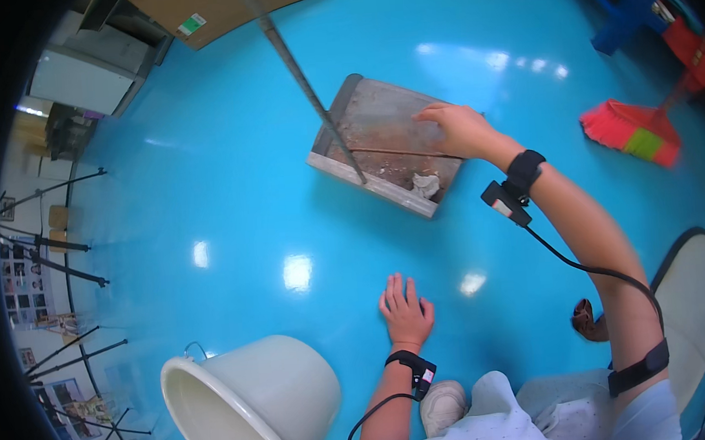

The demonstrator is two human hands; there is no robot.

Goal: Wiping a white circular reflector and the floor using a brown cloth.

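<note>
A long-handled metal dustpan (376,114) rests on the blue floor in front of me. Dirt and bits of debris are scattered inside it, and a crumpled white paper-like wad (425,185) sits near its lower corner. My right hand (466,131) hovers at the pan's right edge, fingers bent and apart, with nothing visible in them; blur hides some fingertips. A thin rod (400,152) crosses the pan towards that hand. My left hand (407,319) is low above or on the floor, palm down, fingers spread. Both wrists carry strapped black devices with cables.
A cream plastic bucket (273,397) lies on its side or tilts at lower left. The dustpan's upright handle (299,70) rises towards a cardboard box (233,7). To the right are a red broom (634,133) and a round-edged pale panel (693,312). Black tripods (63,243) line the left.
</note>
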